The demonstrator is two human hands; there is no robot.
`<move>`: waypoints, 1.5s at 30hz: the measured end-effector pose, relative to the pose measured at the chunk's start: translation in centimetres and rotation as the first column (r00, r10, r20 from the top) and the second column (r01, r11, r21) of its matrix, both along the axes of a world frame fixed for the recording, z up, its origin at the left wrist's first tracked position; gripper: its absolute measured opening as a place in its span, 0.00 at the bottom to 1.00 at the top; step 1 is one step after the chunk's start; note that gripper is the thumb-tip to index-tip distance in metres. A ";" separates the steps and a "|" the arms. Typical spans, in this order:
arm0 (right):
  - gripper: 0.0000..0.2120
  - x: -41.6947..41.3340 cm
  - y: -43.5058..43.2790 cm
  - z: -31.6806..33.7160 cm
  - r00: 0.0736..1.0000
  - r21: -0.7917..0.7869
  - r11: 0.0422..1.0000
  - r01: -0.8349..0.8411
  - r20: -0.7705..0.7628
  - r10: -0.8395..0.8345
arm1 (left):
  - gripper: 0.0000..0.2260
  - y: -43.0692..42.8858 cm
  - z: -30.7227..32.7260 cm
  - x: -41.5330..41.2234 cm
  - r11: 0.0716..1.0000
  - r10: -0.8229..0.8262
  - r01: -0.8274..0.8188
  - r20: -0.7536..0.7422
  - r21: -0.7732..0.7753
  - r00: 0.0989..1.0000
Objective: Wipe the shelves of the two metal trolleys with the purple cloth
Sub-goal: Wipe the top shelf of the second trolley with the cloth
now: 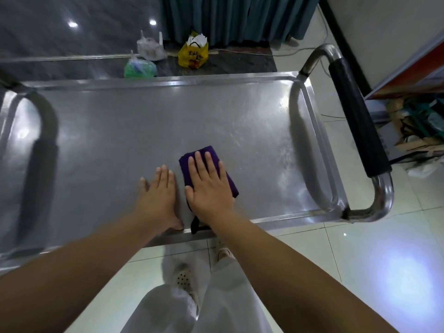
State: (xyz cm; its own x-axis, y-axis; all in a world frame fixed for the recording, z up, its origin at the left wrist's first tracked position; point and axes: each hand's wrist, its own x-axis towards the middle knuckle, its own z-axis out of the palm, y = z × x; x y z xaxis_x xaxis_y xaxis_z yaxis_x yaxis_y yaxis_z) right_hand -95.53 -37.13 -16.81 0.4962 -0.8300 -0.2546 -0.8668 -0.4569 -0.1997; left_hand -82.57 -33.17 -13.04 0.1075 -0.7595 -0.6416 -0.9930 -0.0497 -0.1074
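Head | right hand (206, 186) half-covers purple cloth (184, 169) | trolley (120, 131) left end cropped

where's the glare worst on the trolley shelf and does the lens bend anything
Head view: the strongest glare on the top shelf sits near its right end, with a softer patch at the left end; the wide-angle lens bows the shelf rim and the padded handle; the purple cloth under the flat right hand is readable, only slightly soft.
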 end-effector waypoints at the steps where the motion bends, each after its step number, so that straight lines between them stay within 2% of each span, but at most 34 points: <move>1: 0.30 -0.2 -0.1 -0.1 0.999 -0.006 0.999 -0.033 -0.002 0.033 | 0.58 0.0 0.0 0.1 1.000 -0.005 0.005 -0.002 0.004 1.000; 5: 0.30 -3.4 -2.6 -0.1 0.991 -0.042 0.991 -0.130 -0.050 0.127 | 0.57 0.0 0.0 0.3 0.999 -0.048 0.049 0.012 -0.009 0.999; 10: 0.31 -10.2 -7.9 0.8 0.988 -0.043 0.991 0.128 -0.081 -0.131 | 0.57 -0.1 0.2 0.1 0.997 -0.070 0.070 0.030 0.008 0.997; 16: 0.32 -18.5 -12.3 1.7 0.893 -0.062 0.900 0.431 -0.114 -0.435 | 0.56 0.0 0.0 0.4 0.998 -0.070 0.070 -0.007 -0.001 0.997; 21: 0.31 -17.5 -12.5 1.7 0.844 -0.085 0.852 0.517 -0.111 -0.524 | 0.56 -0.3 -0.4 0.6 0.999 -0.044 0.045 -0.058 0.015 0.997; 25: 0.32 -11.2 -11.5 1.2 0.905 -0.115 0.906 0.407 -0.081 -0.417 | 0.56 -0.5 -0.1 0.5 0.999 -0.027 0.029 -0.076 0.020 0.997; 30: 0.32 -0.3 -8.7 0.7 0.997 -0.015 0.997 0.072 -0.001 -0.072 | 0.56 -0.6 0.3 0.5 1.000 -0.019 0.021 -0.090 0.023 0.996; 33: 0.32 3.8 -7.7 0.4 0.993 0.012 0.993 -0.115 -0.009 0.115 | 0.55 -0.6 0.5 0.6 0.999 -0.025 0.026 -0.084 0.020 0.996; 37: 0.34 3.4 -8.7 0.3 0.967 -0.005 0.968 -0.249 -0.057 0.249 | 0.54 -0.7 0.9 1.0 0.999 -0.029 0.033 -0.088 0.043 0.996; 39: 0.35 1.8 -9.9 0.4 0.969 -0.011 0.971 -0.240 -0.058 0.239 | 0.53 -0.6 1.2 1.1 0.998 -0.047 0.050 -0.087 0.038 0.995; 42: 0.36 -1.7 -12.3 0.8 0.997 0.001 0.997 -0.080 -0.018 0.080 | 0.52 -0.8 1.9 0.8 0.996 -0.057 0.061 -0.070 0.058 0.996; 45: 0.37 -6.3 -14.9 1.3 0.996 -0.014 0.998 0.066 -0.058 -0.066 | 0.50 -2.8 2.5 0.3 0.994 -0.059 0.061 -0.023 0.089 0.998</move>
State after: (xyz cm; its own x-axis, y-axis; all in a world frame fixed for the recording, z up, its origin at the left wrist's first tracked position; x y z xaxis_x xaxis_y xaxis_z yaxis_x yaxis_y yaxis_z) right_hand -101.83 -52.01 -15.49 0.4249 -0.8637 -0.2712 -0.9051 -0.4003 -0.1431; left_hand -82.23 -35.93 -10.53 0.0497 -0.7039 -0.7086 -0.9959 0.0186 -0.0883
